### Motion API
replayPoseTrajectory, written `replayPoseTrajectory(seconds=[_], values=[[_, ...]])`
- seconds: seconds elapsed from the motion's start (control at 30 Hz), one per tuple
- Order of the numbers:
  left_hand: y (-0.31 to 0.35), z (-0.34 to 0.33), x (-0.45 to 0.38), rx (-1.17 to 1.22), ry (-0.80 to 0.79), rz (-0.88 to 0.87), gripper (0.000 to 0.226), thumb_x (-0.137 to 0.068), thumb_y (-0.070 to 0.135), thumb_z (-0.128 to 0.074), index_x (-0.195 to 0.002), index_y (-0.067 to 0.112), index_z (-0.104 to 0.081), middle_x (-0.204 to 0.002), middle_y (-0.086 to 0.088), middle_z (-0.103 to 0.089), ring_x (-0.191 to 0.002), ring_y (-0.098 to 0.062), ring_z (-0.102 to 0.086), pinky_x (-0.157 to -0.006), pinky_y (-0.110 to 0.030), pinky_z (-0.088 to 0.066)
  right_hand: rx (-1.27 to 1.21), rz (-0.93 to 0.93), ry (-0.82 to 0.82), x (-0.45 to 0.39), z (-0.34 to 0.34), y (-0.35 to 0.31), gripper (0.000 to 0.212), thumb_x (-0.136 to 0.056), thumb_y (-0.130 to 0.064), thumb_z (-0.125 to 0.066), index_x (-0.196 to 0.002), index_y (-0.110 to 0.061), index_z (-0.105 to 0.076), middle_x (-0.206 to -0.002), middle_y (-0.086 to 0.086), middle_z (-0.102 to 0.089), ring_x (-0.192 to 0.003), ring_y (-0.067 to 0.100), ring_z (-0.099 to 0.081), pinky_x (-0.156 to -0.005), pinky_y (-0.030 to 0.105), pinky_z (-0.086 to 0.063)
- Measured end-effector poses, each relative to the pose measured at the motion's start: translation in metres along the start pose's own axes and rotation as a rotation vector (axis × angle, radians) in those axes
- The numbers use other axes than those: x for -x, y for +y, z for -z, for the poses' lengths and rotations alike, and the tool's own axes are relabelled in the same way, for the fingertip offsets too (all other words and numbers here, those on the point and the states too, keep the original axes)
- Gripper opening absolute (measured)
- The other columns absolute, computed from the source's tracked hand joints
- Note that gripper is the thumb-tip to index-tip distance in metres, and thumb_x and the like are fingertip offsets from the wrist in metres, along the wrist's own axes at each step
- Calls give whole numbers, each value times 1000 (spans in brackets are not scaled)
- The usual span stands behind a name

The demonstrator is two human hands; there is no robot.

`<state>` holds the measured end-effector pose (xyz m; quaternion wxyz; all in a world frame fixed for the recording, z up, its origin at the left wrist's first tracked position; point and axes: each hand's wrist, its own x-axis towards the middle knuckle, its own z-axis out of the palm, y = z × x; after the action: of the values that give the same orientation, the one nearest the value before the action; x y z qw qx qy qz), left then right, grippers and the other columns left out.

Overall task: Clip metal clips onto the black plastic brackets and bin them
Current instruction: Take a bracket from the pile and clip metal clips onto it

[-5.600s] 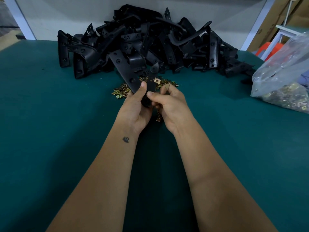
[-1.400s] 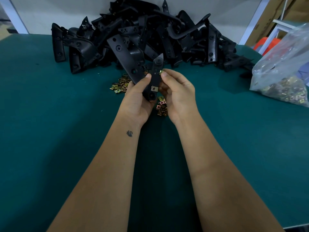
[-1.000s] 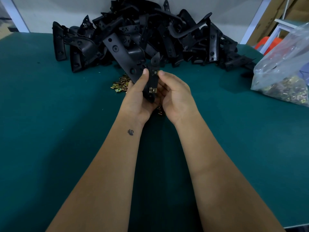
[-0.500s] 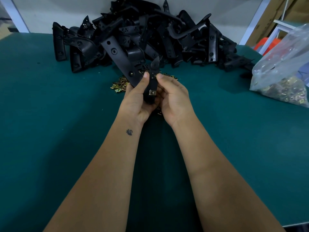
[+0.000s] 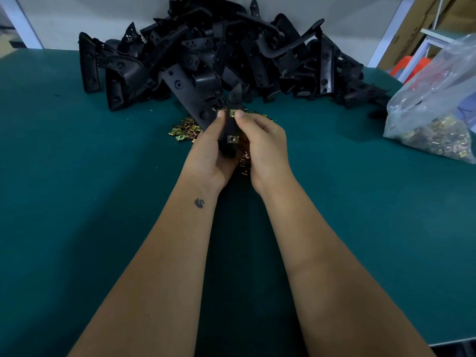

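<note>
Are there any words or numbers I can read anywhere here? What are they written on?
None: no readable words, numbers or brand names show.
Small dark mark on the left wrist: a little picture, not letters.
Brown cardboard boxes at the top right: no print can be made out.
Clear plastic bag of brass-coloured metal clips: a red patch shows through, too blurred to read.
Black plastic bracket held in both hands: no lettering visible.
</note>
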<state>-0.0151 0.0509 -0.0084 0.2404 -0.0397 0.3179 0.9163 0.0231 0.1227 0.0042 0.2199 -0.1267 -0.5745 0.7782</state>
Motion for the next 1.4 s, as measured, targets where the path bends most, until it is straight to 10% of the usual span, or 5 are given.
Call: replayPoseTrajectory(seconds=[0.27, 0.43, 0.8, 1.0, 1.4], values=[[7, 0, 1, 291, 91, -6, 28, -107, 15, -34, -114, -4, -53, -99, -20, -62, -92, -31, -64, -86, -38, -53, 421, 275, 57, 5, -2, 10, 5, -88, -17, -66, -86, -15, -70, -77, -13, -66, -73, 0, -60, -67, 18, -49], [5, -1, 10, 141, 114, -6, 27, -105, 13, -42, -105, -4, -63, -73, -15, -72, -59, -24, -72, -47, -29, -57, 868, 510, 57, 7, -7, 16, 22, -85, -33, -72, -96, -15, -67, -96, -5, -64, -96, 14, -57, -80, 29, -47], [2, -4, 7, 78, 25, 33, 43, -103, 6, -44, -146, 5, -44, -143, -16, -54, -131, -29, -53, -94, -41, -53, 1072, 744, 234, 8, 2, 6, 25, -86, -32, -67, -85, -7, -67, -84, 4, -64, -81, 23, -57, -65, 37, -46], [1, -1, 4, 118, 33, 9, 44, -102, 2, -44, -146, 4, -43, -141, -15, -55, -127, -29, -56, -104, -46, -48, 1065, 753, 215, 8, 2, 6, 26, -86, -31, -67, -82, -5, -64, -82, 5, -62, -77, 24, -57, -63, 38, -45], [0, 2, 2, 64, -75, -24, 37, -96, -8, -42, -110, 18, -64, -97, -9, -75, -87, -23, -74, -76, -37, -62, 998, 692, 227, 6, 2, 5, 41, -87, -41, -67, -117, -13, -63, -103, -1, -62, -91, 17, -58, -70, 32, -49]])
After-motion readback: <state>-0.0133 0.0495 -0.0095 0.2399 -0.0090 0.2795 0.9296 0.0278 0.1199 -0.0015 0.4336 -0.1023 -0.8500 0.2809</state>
